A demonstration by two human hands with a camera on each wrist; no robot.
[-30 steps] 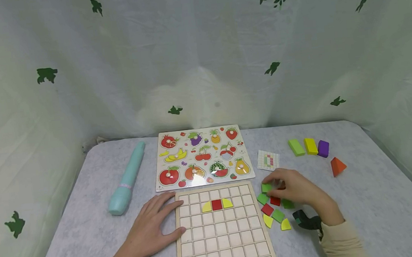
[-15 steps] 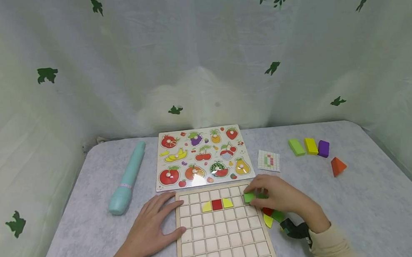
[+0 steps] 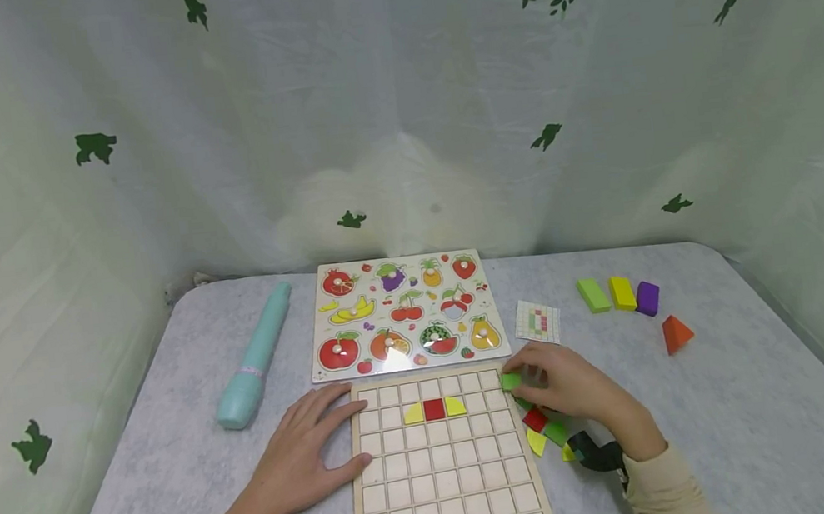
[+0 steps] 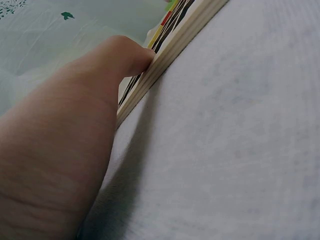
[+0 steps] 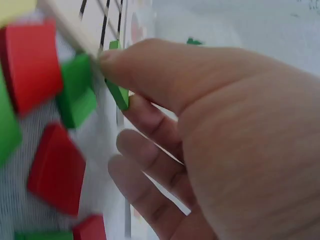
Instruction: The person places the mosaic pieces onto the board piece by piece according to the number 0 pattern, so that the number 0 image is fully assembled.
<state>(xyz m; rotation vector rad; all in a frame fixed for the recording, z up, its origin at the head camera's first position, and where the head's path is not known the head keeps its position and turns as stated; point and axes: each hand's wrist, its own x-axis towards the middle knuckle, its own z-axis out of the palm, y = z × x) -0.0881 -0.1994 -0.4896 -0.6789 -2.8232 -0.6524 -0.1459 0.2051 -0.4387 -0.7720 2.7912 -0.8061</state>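
Observation:
My right hand (image 3: 572, 382) pinches a green square tile (image 3: 510, 381) between thumb and fingertips, at the upper right edge of a wooden grid board (image 3: 442, 458). The right wrist view shows this green tile (image 5: 117, 92) tilted, the thumb on one side. On the board, a red square tile (image 3: 434, 409) sits between two yellow quarter-round tiles (image 3: 455, 406) in the second row. My left hand (image 3: 299, 453) rests at the board's left side, fingers spread over the rim; its thumb (image 4: 135, 57) touches the edge in the left wrist view.
Loose red (image 3: 535, 420), green (image 3: 555, 431) and yellow (image 3: 536, 442) tiles lie right of the board, partly under my right hand. Behind stand a fruit puzzle (image 3: 406, 312) and a small pattern card (image 3: 537, 322). A teal bottle-shaped object (image 3: 253, 362) lies left; several blocks (image 3: 622, 293) lie right.
My right hand has picked a green tile from the loose pile and carried it left over the board's upper right, then slightly back to its edge. My left hand has stayed still.

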